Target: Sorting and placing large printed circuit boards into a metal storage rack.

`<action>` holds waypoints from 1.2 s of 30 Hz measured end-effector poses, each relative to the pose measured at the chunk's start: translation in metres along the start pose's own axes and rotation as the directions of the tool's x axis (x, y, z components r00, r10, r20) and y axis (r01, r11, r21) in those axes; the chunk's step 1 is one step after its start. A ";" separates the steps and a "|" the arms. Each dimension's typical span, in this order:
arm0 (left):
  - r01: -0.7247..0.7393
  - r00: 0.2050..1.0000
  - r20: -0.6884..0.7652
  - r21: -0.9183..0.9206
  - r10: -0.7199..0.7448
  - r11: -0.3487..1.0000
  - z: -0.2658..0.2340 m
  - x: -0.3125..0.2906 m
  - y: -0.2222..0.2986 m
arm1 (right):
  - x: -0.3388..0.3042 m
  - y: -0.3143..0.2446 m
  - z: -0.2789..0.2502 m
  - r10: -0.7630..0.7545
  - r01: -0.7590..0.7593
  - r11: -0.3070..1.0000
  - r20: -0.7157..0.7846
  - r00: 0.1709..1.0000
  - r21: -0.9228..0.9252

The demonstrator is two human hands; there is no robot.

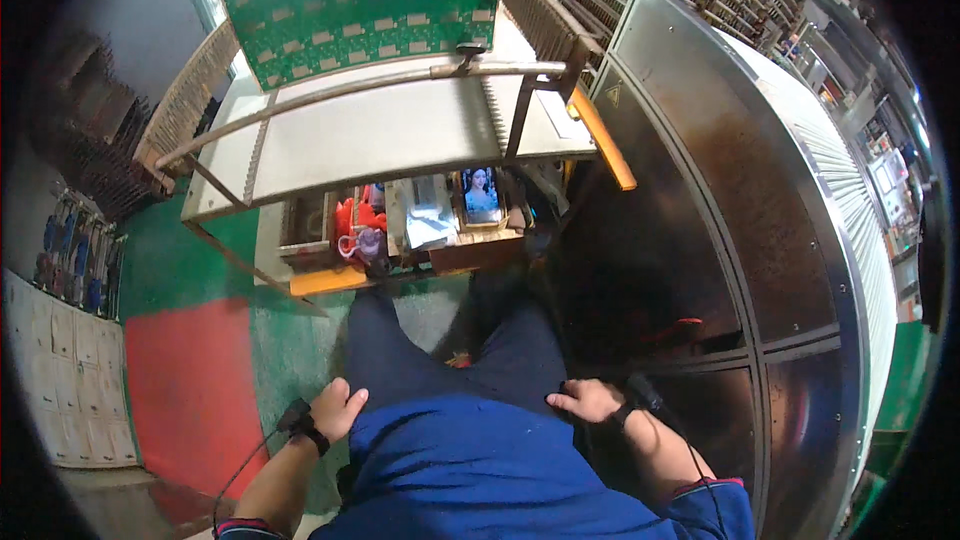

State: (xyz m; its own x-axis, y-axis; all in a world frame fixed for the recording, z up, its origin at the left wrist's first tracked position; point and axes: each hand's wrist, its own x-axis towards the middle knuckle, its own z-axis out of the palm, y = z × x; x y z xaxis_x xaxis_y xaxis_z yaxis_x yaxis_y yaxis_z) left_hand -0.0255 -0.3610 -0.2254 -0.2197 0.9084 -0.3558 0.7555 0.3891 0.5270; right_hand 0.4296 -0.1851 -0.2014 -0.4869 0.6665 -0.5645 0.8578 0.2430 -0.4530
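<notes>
My left hand (337, 410) hangs beside my left thigh, thumb standing apart from loosely bent fingers, with nothing seen in it. My right hand (590, 400) is at my right hip, thumb stretched toward the dark trousers (430, 360); it looks empty too, its other fingers partly hidden. Ahead of me, a large green circuit board panel (360, 10) stands upright in the slotted side combs of a white-topped rack (370, 140). A metal bar (340, 100) crosses the front of the rack. Both hands are well apart from it.
Under the white top, a shelf carries a phone with a lit screen (481, 194), a red cloth (352, 220) and a clear plastic packet (428, 215). A tall dark metal cabinet (690, 220) stands close on my right. White lockers (70, 370) are at the left.
</notes>
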 end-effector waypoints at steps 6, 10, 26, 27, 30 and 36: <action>-0.109 0.989 0.101 0.057 0.103 0.992 -0.026 0.015 0.010 | -0.006 0.002 0.032 -0.171 0.193 0.974 -0.179 0.969 0.117; -0.105 0.936 0.342 0.066 0.077 0.992 -0.048 -0.002 0.022 | -0.032 -0.008 0.020 -0.283 0.276 0.954 0.045 0.958 0.117; -0.480 0.131 -0.314 0.810 0.940 0.337 -0.269 0.104 0.307 | -0.051 -0.129 -0.347 -0.747 0.251 0.665 -0.616 0.250 -0.704; -0.419 0.124 -0.316 0.843 0.941 0.339 -0.275 0.122 0.321 | -0.063 -0.128 -0.380 -0.753 0.218 0.658 -0.625 0.207 -0.721; -0.512 0.483 -0.215 0.717 0.849 0.473 -0.275 0.166 0.340 | -0.097 -0.105 -0.457 -0.584 -0.067 0.699 -0.622 0.522 -0.712; -0.470 0.797 -0.131 0.478 0.589 0.742 -0.276 0.185 0.357 | -0.106 -0.027 -0.446 -0.424 -0.007 0.824 -0.624 0.656 -0.566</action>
State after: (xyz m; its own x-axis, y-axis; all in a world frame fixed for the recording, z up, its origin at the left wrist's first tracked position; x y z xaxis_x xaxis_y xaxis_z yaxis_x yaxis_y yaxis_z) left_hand 0.0330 -0.0118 0.1101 0.1890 0.9736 0.1283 0.9589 -0.2111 0.1894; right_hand 0.5321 0.0523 0.1788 -0.5802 0.7745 0.2523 0.8035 0.5950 0.0213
